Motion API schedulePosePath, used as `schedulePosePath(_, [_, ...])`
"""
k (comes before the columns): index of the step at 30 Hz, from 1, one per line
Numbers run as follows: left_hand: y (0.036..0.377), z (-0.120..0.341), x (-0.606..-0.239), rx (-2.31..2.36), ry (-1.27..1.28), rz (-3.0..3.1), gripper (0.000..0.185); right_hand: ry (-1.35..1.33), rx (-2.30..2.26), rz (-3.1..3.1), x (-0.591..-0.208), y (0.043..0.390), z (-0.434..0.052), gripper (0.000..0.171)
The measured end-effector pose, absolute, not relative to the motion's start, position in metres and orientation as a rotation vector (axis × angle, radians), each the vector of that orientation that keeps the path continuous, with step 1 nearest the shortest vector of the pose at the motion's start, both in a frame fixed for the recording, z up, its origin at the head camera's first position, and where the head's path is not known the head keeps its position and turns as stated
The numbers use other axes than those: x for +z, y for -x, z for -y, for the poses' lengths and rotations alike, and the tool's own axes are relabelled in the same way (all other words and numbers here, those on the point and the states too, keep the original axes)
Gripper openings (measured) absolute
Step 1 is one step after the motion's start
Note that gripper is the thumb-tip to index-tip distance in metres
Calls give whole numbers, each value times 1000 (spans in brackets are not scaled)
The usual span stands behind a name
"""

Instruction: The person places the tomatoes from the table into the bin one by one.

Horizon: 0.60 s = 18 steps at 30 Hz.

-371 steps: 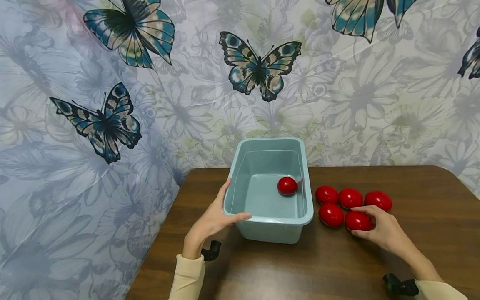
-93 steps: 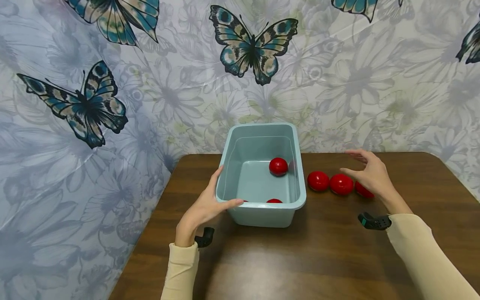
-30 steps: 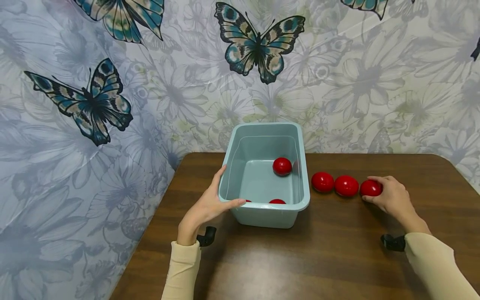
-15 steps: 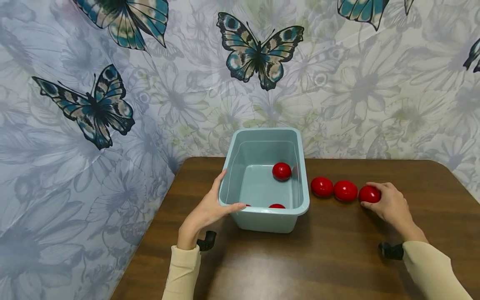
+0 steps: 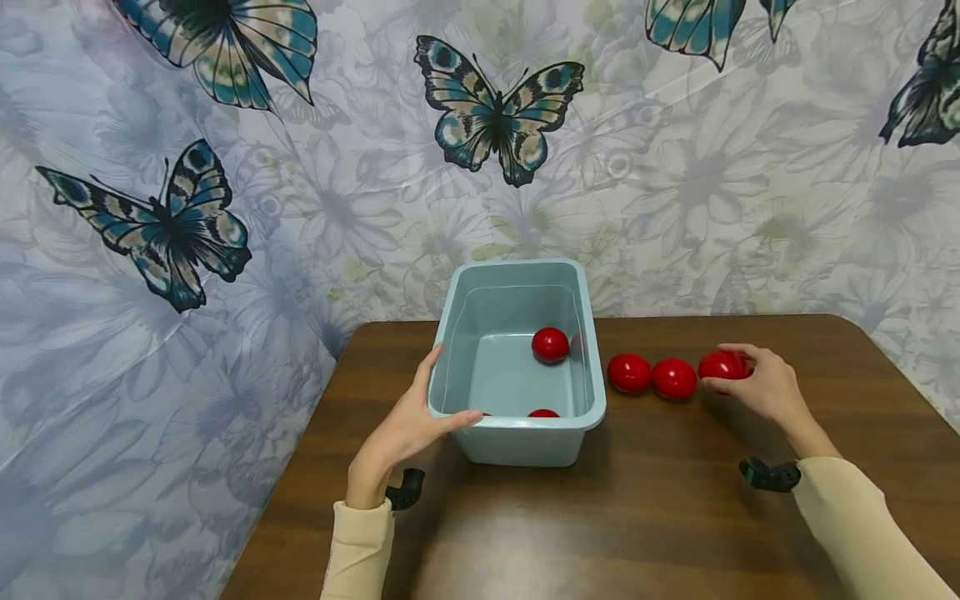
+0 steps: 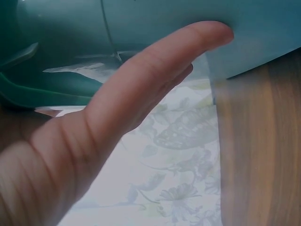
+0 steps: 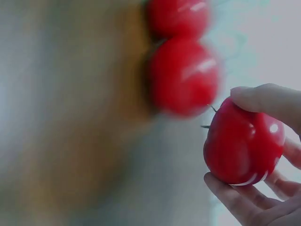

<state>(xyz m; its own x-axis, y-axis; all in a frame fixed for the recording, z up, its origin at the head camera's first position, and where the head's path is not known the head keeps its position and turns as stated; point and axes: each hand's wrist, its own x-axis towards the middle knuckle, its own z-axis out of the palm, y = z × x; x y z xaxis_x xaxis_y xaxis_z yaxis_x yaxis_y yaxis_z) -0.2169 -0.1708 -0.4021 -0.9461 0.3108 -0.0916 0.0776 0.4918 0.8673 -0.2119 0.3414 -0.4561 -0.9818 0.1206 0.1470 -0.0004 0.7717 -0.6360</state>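
Note:
In the head view my right hand pinches a shiny red tomato between thumb and fingers, raised a little beside two other tomatoes. Up close in the right wrist view, thin pointed sepals stick out of the held tomato. The pair, one tomato and another tomato, lie side by side on the table. My left hand rests against the near left corner of a pale blue-green plastic bin, its thumb straight along the front. Inside, one tomato shows whole; red tops peek over the front rim.
The brown wooden table has rounded far corners. Right behind the bin and table stands a wall covered in flowers and butterflies. Both wrists carry black straps under pale yellow sleeves.
Over the last half second my right hand has lifted the rightmost tomato slightly. Since the earliest frame, two front tomatoes have left the table and red tops appear inside the bin. My left hand stays put.

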Motion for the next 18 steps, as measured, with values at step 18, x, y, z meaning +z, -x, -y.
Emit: schedulePosePath(18, [216, 171, -406, 1479, -345, -2488, 121, -320, 1903, 2263, -323, 259, -175, 59])
